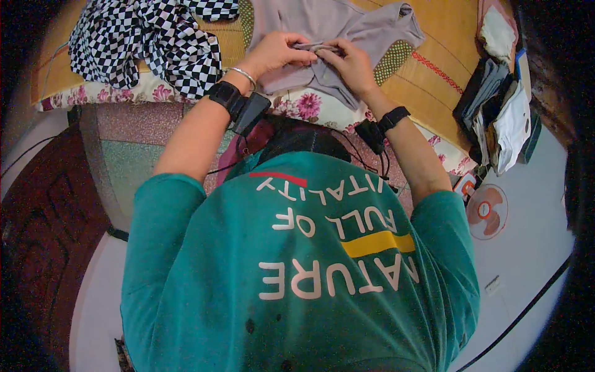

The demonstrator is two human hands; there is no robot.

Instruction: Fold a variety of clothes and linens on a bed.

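Note:
A mauve-grey top [316,22] lies spread on the bed in front of me, its lower edge hanging over the side. My left hand [277,53] pinches a fold of its edge between thumb and fingers. Close beside it, my right hand [352,65] has thumb and forefinger closed on the same bunched edge. The two sets of fingertips nearly meet. What looks like a small button shows on the cloth just below them. An olive dotted cloth [395,62] peeks out from under the top.
A black-and-white checkered garment [176,46] lies left on the woven mat [449,43]. Folded dark and white clothes [489,102] pile at the right edge. Floral fabric [139,87] covers the bed's side. A small fan [487,211] stands on the floor at right, near cables.

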